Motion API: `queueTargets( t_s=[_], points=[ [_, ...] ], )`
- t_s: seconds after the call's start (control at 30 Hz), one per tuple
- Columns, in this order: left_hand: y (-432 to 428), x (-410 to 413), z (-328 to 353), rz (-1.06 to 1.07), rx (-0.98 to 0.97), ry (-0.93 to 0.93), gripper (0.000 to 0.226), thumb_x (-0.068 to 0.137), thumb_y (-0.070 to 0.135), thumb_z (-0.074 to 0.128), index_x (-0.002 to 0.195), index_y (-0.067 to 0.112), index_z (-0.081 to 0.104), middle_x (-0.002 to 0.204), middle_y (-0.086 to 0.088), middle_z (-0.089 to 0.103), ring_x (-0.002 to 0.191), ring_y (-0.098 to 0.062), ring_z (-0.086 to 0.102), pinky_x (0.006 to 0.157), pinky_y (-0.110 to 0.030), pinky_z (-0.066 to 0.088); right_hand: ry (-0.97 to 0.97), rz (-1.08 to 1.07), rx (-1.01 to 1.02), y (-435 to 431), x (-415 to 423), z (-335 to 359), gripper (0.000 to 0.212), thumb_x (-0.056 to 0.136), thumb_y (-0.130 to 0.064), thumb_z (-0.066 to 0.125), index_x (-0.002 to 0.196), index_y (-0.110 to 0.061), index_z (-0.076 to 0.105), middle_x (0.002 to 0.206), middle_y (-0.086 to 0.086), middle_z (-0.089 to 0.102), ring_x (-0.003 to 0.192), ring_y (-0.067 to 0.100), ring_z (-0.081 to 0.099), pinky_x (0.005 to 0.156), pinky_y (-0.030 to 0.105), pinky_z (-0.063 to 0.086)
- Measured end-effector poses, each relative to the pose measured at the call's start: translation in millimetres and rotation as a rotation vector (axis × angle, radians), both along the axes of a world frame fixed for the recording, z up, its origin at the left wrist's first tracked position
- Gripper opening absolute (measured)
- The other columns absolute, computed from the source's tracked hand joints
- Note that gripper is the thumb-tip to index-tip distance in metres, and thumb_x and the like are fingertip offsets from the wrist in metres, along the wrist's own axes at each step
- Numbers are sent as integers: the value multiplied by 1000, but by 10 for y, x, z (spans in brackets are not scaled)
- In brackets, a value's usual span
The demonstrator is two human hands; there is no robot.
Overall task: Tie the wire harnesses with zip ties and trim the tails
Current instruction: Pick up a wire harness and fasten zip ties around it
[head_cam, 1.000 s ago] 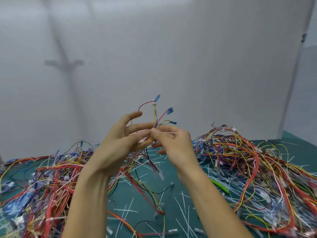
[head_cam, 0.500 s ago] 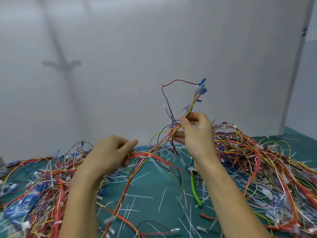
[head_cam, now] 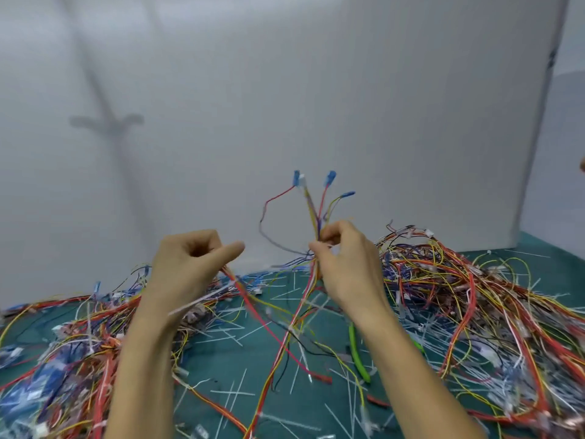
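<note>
A large plain white panel (head_cam: pixel 316 106) is standing upright along the back edge of the dark teal worktop (head_cam: pixel 221 369). A big tangled heap of red, yellow, white and black wire harnesses (head_cam: pixel 474 296) is spreading over the right side of the worktop, from the back right corner toward the front edge. A second tangled heap of red, blue and yellow harnesses (head_cam: pixel 63 343) is covering the left side. Between the 2 heaps, both bare forearms are reaching in from the front edge. The left hand (head_cam: pixel 186 267) is clenching its curled fingers around a thin red and yellow strand, with the thumb pointing right; a blurred white strip is crossing just below it, and I cannot tell whether the hand is holding it. The right hand (head_cam: pixel 345 267) is pinching a slim multicoloured wire harness (head_cam: pixel 312 217) between thumb and curled fingers, holding it in the air above the middle of the worktop, near the back edge. The upper ends of the harness are fanning upward, while its lower wires are trailing down onto the worktop between the arms. A bright green curved handle (head_cam: pixel 357 356) is lying just beside the right forearm. Thin white cut zip-tie tails (head_cam: pixel 234 391) are lying scattered across the middle strip. 3 small blue connectors (head_cam: pixel 330 178) are capping the raised wire ends.
</note>
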State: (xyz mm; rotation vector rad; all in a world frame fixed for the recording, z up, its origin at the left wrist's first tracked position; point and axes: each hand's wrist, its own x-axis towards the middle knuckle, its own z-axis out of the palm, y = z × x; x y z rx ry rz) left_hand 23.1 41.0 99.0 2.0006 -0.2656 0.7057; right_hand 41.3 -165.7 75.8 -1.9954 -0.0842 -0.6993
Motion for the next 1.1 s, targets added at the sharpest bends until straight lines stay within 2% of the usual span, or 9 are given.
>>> queueTargets(
  t_s=[0.13,0.27,0.37,0.5,0.67,0.77,0.87,1.03,1.1],
  points=[
    [157,73,-139,235,400,273,33,71,26,80,57,12,53,45,6,55,47,-7,52,52,-26,39,-154,-31,132,-182,-11,90,13,90,-23,69,89,-25,56,84,-9,62,75,18,61,64,28,39],
    [271,139,-349,370,705,698,22,72,28,78,78,19,59,85,-1,71,90,-22,66,86,-35,51,-295,-67,161,-315,-41,157,11,93,-20,66,92,-26,57,90,-6,67,71,25,63,65,33,47],
    [473,101,-396,536,842,802,23,79,25,71,94,25,54,110,2,66,106,-20,61,94,-34,46,-359,-108,197,-451,-51,210,10,94,-22,65,93,-29,59,89,-8,66,61,19,61,59,33,46],
    [564,75,-384,467,664,798,18,87,20,69,100,23,58,119,-7,63,107,-25,58,96,-37,47,-283,-17,250,-477,-37,240,6,93,-21,66,94,-28,67,80,-15,69,58,3,61,61,33,52],
    [132,47,-187,163,505,527,10,94,34,63,93,25,66,85,8,72,78,-9,66,75,-29,50,-147,198,383,-286,-51,228,15,88,-15,72,82,-29,71,77,-6,73,66,11,67,64,39,55],
    [-236,-30,-27,-158,168,396,10,94,28,63,93,21,70,84,3,77,80,-12,73,83,-33,54,-110,237,366,-170,-64,207,13,84,-20,76,78,-30,72,75,-7,74,68,9,67,67,42,58],
    [-488,-103,84,-364,17,330,14,93,30,65,96,20,74,91,3,77,87,-13,74,88,-34,56,-90,249,336,-65,-88,191,13,82,-22,78,76,-32,71,78,-7,73,73,14,70,71,48,59],
    [-697,-85,58,-248,-2,218,37,68,41,82,93,20,66,87,0,75,81,-15,74,77,-39,59,-91,308,385,22,-138,203,13,82,-24,78,72,-30,72,76,-5,75,74,14,73,74,46,61],
    [-741,-58,49,-158,-76,135,32,76,36,80,88,15,60,83,-10,71,72,-25,74,70,-46,61,-83,403,408,35,-156,219,10,88,-25,72,78,-26,75,80,-4,76,80,16,73,76,48,61]
  ],
)
